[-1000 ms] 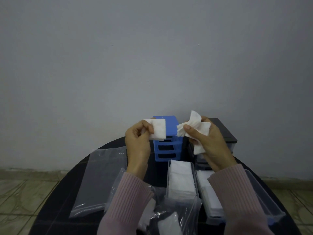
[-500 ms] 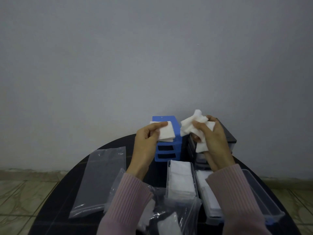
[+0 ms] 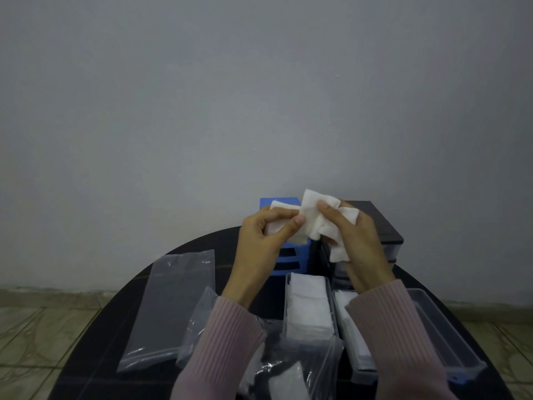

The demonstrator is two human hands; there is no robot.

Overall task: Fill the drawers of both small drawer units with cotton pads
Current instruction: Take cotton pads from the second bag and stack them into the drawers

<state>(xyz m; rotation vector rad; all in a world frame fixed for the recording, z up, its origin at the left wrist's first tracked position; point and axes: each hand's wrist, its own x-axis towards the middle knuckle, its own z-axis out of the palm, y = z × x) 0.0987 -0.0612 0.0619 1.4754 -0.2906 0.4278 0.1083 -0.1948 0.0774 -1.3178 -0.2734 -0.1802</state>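
On the bench, the near drawer lies pulled out, lined with pads. Above it the left hand has closed the gap it kept a second ago: its grip pinches a few pads that now touch the crumpled bunch pinched by the right hand. Probably they are being merged into one stack before loading. Behind stand the blue unit and black unit.

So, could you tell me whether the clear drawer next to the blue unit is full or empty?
Full: white cotton pads cover the drawer from end to end, nearly to its rim.
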